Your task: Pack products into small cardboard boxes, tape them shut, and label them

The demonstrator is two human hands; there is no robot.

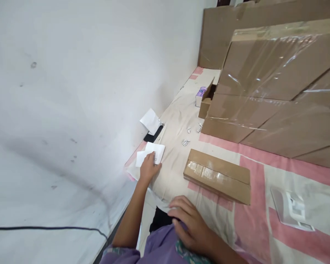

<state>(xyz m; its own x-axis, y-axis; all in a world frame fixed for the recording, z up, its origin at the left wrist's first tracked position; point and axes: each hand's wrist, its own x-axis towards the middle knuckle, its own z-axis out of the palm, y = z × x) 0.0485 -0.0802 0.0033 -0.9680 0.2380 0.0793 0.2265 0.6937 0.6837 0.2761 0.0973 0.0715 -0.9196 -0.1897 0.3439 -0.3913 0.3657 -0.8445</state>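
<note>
My left hand (149,168) reaches over a small stack of white folded papers (157,147) near the wall. Its fingertips rest on the papers, and the thumb is apart from the fingers. Another white sheet (151,121) leans over a flat black object (153,135) just beyond. My right hand (189,222) hovers near the cloth edge in front of my body, its fingers loosely bent and apart, holding nothing. Between the hands and the big cartons lies a long, taped cardboard box (217,175), to the right of the papers.
Large wrapped cartons (264,84) fill the right back. Crumpled foil-like scraps (185,142) lie on the pink and cream cloth (249,216). A small open carton (205,106) and a purple-white box (199,97) stand behind. A white plastic item (291,209) lies at right.
</note>
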